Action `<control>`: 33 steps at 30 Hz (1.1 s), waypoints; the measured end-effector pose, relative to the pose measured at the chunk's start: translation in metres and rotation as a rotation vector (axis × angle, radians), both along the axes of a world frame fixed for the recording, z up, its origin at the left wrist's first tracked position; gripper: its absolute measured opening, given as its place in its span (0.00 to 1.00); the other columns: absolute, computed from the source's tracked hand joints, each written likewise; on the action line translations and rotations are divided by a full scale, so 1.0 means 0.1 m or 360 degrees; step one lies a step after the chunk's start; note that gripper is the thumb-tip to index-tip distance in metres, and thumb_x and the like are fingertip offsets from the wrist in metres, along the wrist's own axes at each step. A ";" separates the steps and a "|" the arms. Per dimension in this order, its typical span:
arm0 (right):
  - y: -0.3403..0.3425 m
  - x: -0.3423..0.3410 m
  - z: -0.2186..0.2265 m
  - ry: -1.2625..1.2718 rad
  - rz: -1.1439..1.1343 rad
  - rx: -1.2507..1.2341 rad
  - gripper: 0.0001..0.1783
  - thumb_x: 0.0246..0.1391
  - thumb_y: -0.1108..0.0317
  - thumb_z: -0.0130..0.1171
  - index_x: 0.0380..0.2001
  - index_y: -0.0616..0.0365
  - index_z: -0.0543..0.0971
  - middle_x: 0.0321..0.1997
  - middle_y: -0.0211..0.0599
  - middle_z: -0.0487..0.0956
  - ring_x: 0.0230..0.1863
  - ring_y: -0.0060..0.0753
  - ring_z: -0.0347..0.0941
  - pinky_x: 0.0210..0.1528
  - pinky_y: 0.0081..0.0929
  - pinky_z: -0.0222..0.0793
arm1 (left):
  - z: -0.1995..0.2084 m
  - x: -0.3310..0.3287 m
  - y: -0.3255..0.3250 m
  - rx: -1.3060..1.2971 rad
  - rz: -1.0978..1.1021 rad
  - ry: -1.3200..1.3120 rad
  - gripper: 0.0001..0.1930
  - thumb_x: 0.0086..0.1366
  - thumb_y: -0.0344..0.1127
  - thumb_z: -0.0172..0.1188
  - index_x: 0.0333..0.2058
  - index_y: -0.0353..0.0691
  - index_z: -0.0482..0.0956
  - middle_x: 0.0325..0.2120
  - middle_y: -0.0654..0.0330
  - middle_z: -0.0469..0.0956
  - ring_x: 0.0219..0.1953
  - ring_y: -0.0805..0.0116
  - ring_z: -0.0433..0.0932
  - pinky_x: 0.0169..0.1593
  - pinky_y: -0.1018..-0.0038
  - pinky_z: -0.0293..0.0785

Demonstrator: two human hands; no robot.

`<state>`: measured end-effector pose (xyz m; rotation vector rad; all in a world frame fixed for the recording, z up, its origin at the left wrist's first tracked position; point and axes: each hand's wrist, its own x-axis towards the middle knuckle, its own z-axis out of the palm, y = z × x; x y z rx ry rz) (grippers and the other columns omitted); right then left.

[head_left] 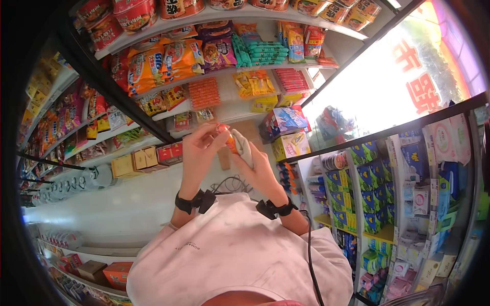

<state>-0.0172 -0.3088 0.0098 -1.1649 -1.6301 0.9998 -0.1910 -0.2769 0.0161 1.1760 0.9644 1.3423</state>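
In front of my chest, both hands meet at a small, narrow orange-red packet [232, 145]. My left hand [200, 148] pinches its upper end between thumb and fingers. A folded pale grey cloth [243, 149] lies in my right hand [259, 171], pressed along the packet's right side. The right fingers are closed around this cloth and partly hidden behind it. What is printed on the packet is too small to make out. Just beyond my hands is a shelf with rows of orange-red wrapped sticks [204, 93].
Shelves ahead carry noodle tubs [133, 14], orange snack bags [182, 57] and green packets [260, 53]. Colourful boxes [288, 125] stand ahead right by a bright window. Shelves [362, 204] of packaged goods run along my right. Water jugs [99, 176] stand on the left. A black cable [310, 255] hangs beside my right arm.
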 end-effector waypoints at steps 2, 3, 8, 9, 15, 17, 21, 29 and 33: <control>0.00 -0.05 -0.03 -0.0042 0.0014 -0.0120 0.14 0.60 0.67 0.59 0.43 0.65 0.71 0.25 0.49 0.73 0.24 0.45 0.71 0.32 0.34 0.69 | 0.00 -0.08 0.01 -0.0025 -0.0015 0.0086 0.12 0.66 0.30 0.63 0.46 0.31 0.81 0.41 0.64 0.78 0.40 0.81 0.74 0.44 0.83 0.71; 0.00 -0.06 -0.04 -0.0089 -0.0012 -0.0112 0.13 0.60 0.67 0.59 0.41 0.65 0.70 0.25 0.48 0.73 0.24 0.45 0.71 0.32 0.34 0.69 | -0.01 -0.08 0.03 -0.0057 0.0013 -0.0033 0.12 0.67 0.31 0.62 0.46 0.31 0.81 0.41 0.64 0.78 0.40 0.80 0.74 0.46 0.83 0.70; -0.06 -0.07 -0.07 0.0049 -0.0144 -0.0170 0.14 0.62 0.66 0.58 0.44 0.65 0.71 0.27 0.40 0.75 0.24 0.38 0.71 0.31 0.31 0.68 | -0.03 0.07 0.15 -0.0110 -0.0120 -0.0206 0.13 0.70 0.35 0.59 0.44 0.29 0.80 0.40 0.63 0.78 0.40 0.79 0.74 0.48 0.81 0.69; -0.07 -0.01 -0.06 0.0049 -0.0154 -0.0166 0.14 0.62 0.66 0.58 0.44 0.65 0.71 0.27 0.40 0.75 0.24 0.38 0.71 0.31 0.31 0.68 | -0.03 0.11 0.18 -0.0130 -0.0209 -0.0215 0.14 0.70 0.35 0.58 0.45 0.29 0.80 0.41 0.62 0.78 0.41 0.79 0.74 0.49 0.80 0.69; -0.24 0.50 0.11 0.0952 0.0305 -0.1044 0.17 0.70 0.55 0.48 0.45 0.59 0.74 0.30 0.22 0.72 0.24 0.16 0.66 0.27 0.18 0.63 | 0.10 0.41 0.11 -0.0141 -0.0518 -0.0470 0.15 0.71 0.36 0.57 0.46 0.28 0.78 0.41 0.59 0.79 0.42 0.76 0.75 0.50 0.77 0.70; -0.38 0.76 0.10 0.1917 0.0811 -0.1472 0.19 0.70 0.52 0.47 0.46 0.57 0.74 0.29 0.22 0.71 0.24 0.13 0.63 0.26 0.15 0.60 | 0.19 0.61 0.03 -0.0032 -0.0614 -0.0543 0.14 0.71 0.36 0.56 0.48 0.30 0.78 0.40 0.59 0.78 0.41 0.76 0.76 0.47 0.78 0.71; -0.37 1.14 0.12 0.1103 0.0307 -0.0843 0.15 0.69 0.58 0.49 0.45 0.60 0.71 0.28 0.29 0.74 0.24 0.26 0.68 0.28 0.21 0.62 | 0.36 1.15 -0.06 -0.0117 -0.0406 -0.0301 0.13 0.71 0.36 0.58 0.46 0.31 0.79 0.38 0.62 0.78 0.40 0.78 0.75 0.45 0.79 0.71; -0.36 1.92 -0.23 0.0303 0.0049 -0.0139 0.17 0.63 0.67 0.57 0.48 0.67 0.68 0.36 0.49 0.78 0.34 0.48 0.75 0.41 0.34 0.71 | 0.12 2.22 -0.38 0.0278 0.0007 0.0758 0.13 0.66 0.34 0.63 0.45 0.32 0.81 0.37 0.60 0.78 0.39 0.74 0.78 0.46 0.78 0.73; -0.28 2.20 -0.33 0.0825 -0.0079 -0.0240 0.16 0.65 0.68 0.54 0.52 0.64 0.68 0.41 0.36 0.78 0.41 0.28 0.75 0.44 0.27 0.71 | -0.03 2.45 -0.46 0.0189 -0.0209 0.0645 0.19 0.67 0.34 0.61 0.54 0.35 0.76 0.46 0.59 0.75 0.45 0.72 0.77 0.50 0.76 0.74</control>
